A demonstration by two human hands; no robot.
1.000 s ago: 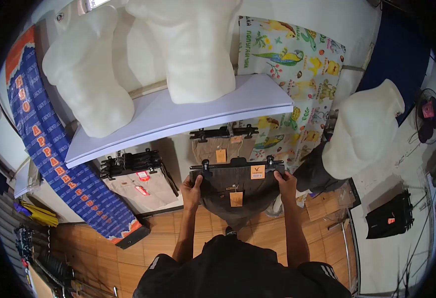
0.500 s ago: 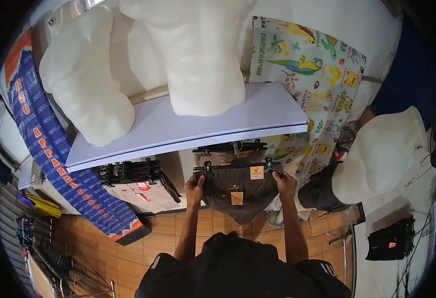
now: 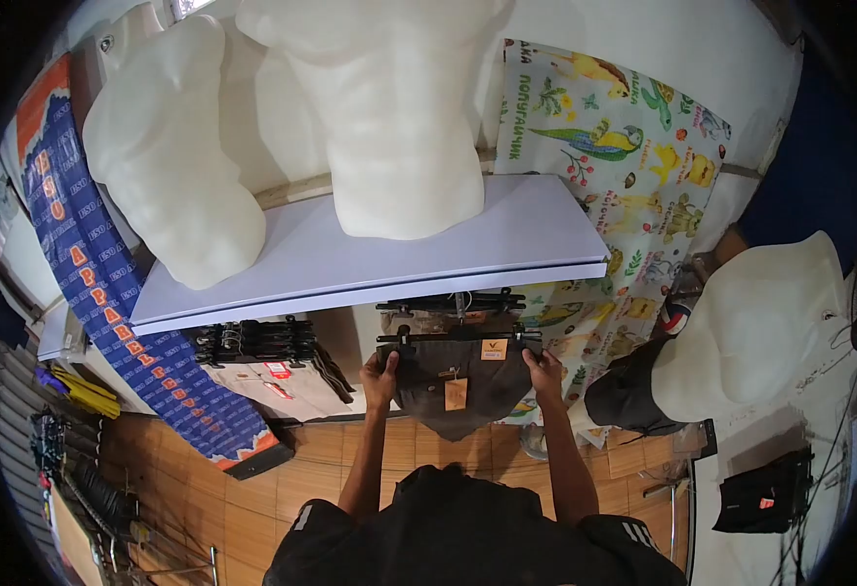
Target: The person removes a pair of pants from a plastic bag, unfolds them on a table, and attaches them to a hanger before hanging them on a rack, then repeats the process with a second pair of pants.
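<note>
Dark folded trousers [image 3: 417, 398] hang from a black clip hanger [image 3: 438, 338], just below the front of the shelf. An orange-and-white label [image 3: 494, 349] sits at the waistband, and a brown paper tag [image 3: 456, 394] dangles lower down. My left hand [image 3: 379, 379] grips the trousers' left upper edge, thumb on the front. On the opposite edge, my right hand [image 3: 545, 374] pinches the cloth near the hanger's clip. Behind them, more black hangers [image 3: 477, 303] with garments hang under the shelf.
White torso mannequins [image 3: 404, 146] stand on the pale lilac shelf [image 3: 506, 239]. Beige trousers [image 3: 277, 381] hang at the left, beside a blue banner [image 3: 106, 303]. To the right are an animal-print sheet [image 3: 633, 186], another mannequin [image 3: 741, 332] and hung black garments [image 3: 755, 500].
The trousers and both hands have shifted slightly left, and the hanger sits a little lower. Both hands keep their grip. The whole view has tilted slightly.
</note>
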